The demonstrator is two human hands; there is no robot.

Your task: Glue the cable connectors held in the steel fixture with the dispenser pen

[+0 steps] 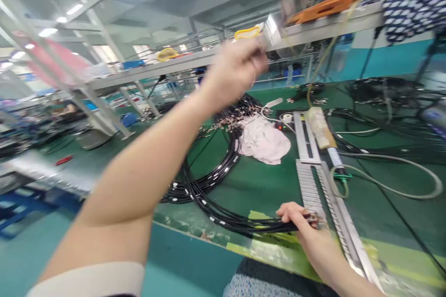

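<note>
My right hand [306, 225] is closed around one end of a bundle of black cables [240, 223], close to their small metal connectors [314, 219]. White tags mark the cables, which loop left over the green table. My left hand [240, 65] is raised in front of the shelf, its curled fingers blurred by motion. At its fingertips shows a bright whitish piece [272, 30]; whether the hand grips it is unclear. Beside my right hand lies a metal slotted rail [310, 185].
A pale crumpled cloth [266, 141] lies behind the cable coil. A taped tool with a cord [322, 132] rests along the rail. Above, the shelf [146, 72] carries an orange strip [334, 3]. More black cables [383, 93] lie at the right, and red pliers [64, 160] at far left.
</note>
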